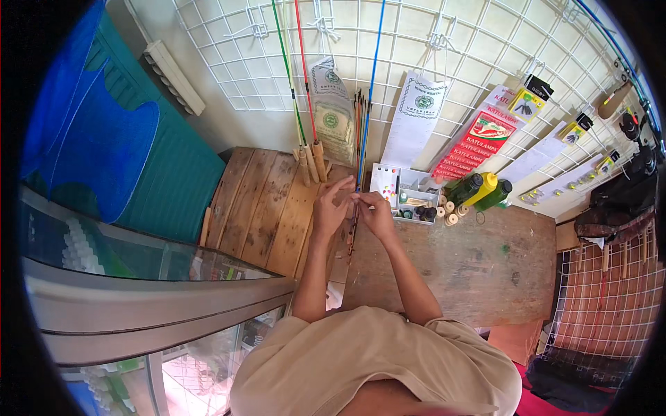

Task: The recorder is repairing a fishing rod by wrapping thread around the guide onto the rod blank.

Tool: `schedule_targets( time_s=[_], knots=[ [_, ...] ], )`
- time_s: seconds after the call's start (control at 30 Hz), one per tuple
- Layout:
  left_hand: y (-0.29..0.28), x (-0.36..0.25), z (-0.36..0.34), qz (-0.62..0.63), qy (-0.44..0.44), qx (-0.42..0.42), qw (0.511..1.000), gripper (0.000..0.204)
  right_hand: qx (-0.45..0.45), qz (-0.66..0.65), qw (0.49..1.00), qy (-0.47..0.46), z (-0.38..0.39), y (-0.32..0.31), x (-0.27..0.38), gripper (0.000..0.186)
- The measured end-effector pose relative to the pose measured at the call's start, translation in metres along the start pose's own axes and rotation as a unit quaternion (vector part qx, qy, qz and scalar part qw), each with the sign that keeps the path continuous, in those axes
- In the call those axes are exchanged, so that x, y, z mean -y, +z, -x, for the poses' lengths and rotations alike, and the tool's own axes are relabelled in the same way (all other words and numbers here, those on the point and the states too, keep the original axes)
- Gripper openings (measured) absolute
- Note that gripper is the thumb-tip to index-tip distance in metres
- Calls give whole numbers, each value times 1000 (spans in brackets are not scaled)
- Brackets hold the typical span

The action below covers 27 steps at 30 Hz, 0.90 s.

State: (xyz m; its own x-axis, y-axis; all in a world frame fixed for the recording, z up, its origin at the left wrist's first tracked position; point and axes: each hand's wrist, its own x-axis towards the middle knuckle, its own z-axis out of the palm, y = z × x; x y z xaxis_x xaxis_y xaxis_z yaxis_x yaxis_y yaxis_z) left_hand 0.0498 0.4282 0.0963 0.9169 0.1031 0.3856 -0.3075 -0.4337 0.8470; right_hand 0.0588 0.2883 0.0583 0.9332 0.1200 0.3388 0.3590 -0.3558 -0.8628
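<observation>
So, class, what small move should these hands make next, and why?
Probably the left hand should steady the slim blue rod for the right hand's fingertips: both hands meet at its lower part, and something so long and thin could turn easily. Whether the fingers pinch anything finer there is too small to tell.

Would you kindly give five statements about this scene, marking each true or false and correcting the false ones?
1. The left hand and right hand are close together at the blue rod. True.
2. The yellow bottle is left of the white tray. False: it is right of it.
3. Red packets hang from the white wire grid. True.
4. The wooden spools hang from that grid. False: they are on the table.
5. The green rod is left of the red rod. True.
</observation>
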Motion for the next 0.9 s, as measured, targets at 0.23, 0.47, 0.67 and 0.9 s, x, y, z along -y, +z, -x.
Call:
schedule_targets(
  time_s=[0.23, 0.47, 0.67, 0.9],
  knots=[
    [12, 47, 23, -38, -61, 89, 993, 23, -50, -19, 996, -66, -14, -29, 41, 20],
    [16, 15, 15, -28, -17, 62, 998, 17, -61, -35, 994, -81, -27, -50, 67, 26],
    [12, 22, 14, -68, 10, 12, 998, 15, -22, -58, 998, -23, -17, -43, 37, 32],
    [-1, -18, 4, -33, 37, -13, 999, 14, 62, -17, 997, 35, 1, -22, -3, 30]
  ],
)
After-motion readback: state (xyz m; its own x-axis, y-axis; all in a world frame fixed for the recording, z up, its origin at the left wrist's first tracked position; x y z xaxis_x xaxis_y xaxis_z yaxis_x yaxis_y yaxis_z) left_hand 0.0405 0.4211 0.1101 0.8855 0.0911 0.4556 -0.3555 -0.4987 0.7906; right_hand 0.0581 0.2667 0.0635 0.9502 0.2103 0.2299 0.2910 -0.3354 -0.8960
